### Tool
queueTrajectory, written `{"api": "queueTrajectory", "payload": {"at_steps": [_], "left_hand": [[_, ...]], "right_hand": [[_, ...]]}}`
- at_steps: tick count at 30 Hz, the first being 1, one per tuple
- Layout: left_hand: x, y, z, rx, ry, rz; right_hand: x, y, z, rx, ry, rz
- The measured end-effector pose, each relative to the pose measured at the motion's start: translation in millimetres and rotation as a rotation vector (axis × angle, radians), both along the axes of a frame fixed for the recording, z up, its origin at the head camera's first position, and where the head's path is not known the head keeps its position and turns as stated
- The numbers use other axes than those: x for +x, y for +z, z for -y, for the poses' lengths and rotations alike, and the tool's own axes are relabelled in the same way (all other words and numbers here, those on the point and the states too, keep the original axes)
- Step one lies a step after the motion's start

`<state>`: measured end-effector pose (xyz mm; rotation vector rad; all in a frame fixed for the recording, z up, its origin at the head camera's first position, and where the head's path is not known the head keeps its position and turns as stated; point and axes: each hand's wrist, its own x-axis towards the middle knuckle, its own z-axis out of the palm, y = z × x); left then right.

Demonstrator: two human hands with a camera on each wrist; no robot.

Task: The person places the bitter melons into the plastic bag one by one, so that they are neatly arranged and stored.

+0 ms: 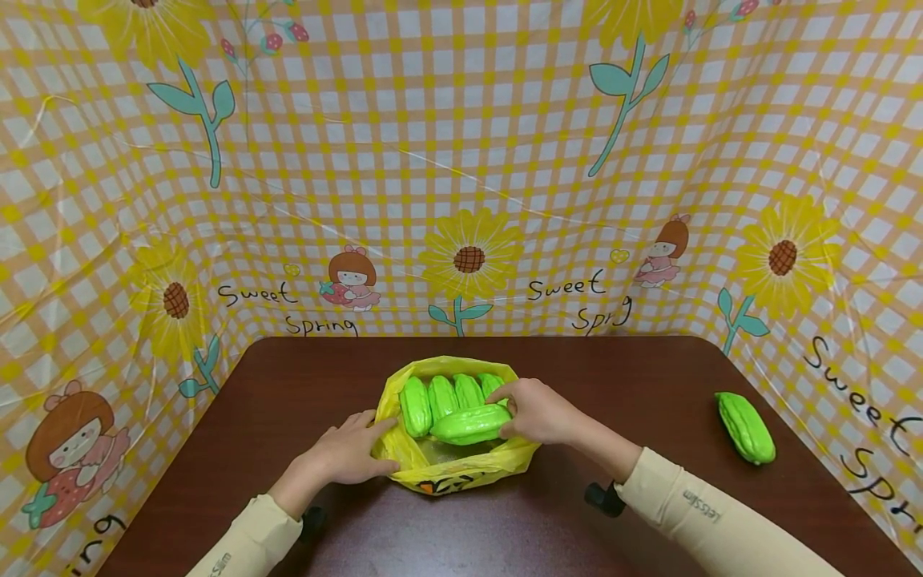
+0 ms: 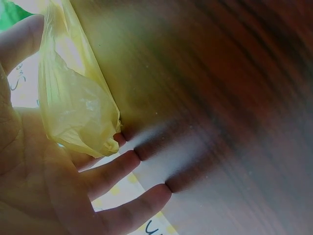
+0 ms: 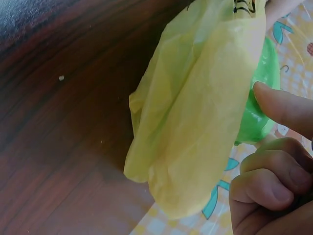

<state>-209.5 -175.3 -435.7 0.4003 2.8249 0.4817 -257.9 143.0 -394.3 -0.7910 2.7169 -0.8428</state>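
Observation:
A yellow plastic bag [image 1: 411, 458] sits with its mouth wide on the table, several bright green, ridged gourds [image 1: 416, 407] side by side inside. Across their near ends lies another green gourd [image 1: 469, 425], pinched at its right end by my right hand [image 1: 542, 410]. In the right wrist view, the thumb [image 3: 281, 105] presses this gourd [image 3: 264, 93] behind the bag's side. My left hand [image 1: 349, 453] rests at the bag's left side, fingers extended and thumb near the rim. The left wrist view shows the bag's edge [image 2: 78, 103] between thumb and fingers, with fingertips touching the table.
One more green gourd [image 1: 747, 429] lies apart at the right side of the dark brown table [image 1: 303, 377]. A checked, flower-printed cloth [image 1: 461, 176] hangs behind the table and along both sides.

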Motion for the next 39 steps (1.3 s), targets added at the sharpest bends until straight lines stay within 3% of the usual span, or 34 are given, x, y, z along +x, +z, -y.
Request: {"api": "queueTrajectory", "payload": {"at_steps": [17, 30, 39], "left_hand": [[0.2, -1.8, -0.1, -0.008, 0.002, -0.011], [0.1, -0.9, -0.4, -0.006, -0.002, -0.014], [-0.4, 0.0, -0.2, 0.005, -0.006, -0.003]], "right_hand": [[5.1, -4.6, 12.2, 0.090, 0.082, -0.043], [12.0, -2.1, 18.9, 0.257, 0.090, -0.120], [11.4, -3.6, 18.7, 0.213, 0.086, -0.069]]}}
